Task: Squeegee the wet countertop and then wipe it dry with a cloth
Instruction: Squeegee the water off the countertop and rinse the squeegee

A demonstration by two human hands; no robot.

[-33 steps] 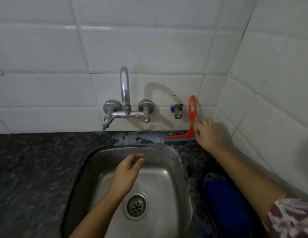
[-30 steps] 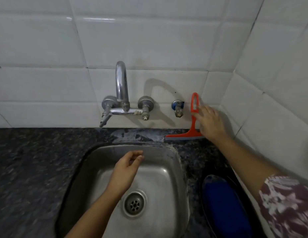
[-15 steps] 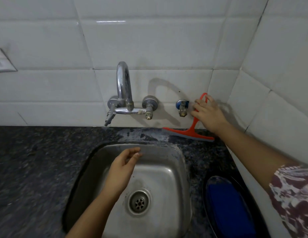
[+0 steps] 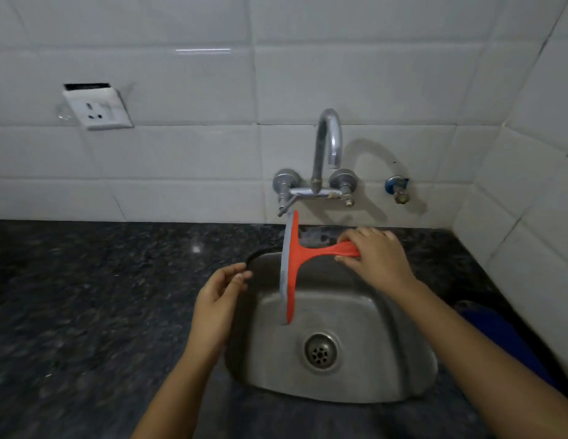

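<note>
Nearest, the left hand (image 4: 220, 301) hangs loosely curled and empty at the steel sink's (image 4: 371, 359) left rim; beyond it, the right hand (image 4: 376, 258) grips the handle of the red plastic squeegee (image 4: 292, 264), held over the basin with its blade running near-to-far and facing the dark speckled stone table (image 4: 86, 296) on the left.

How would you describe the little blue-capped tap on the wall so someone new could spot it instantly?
Start at the white tiled wall behind the stainless steel sink. Right of the tall chrome gooseneck faucet sits a small separate valve. Unlike the faucet's two chrome knobs, it has a blue collar and a brass-coloured end.
</note>
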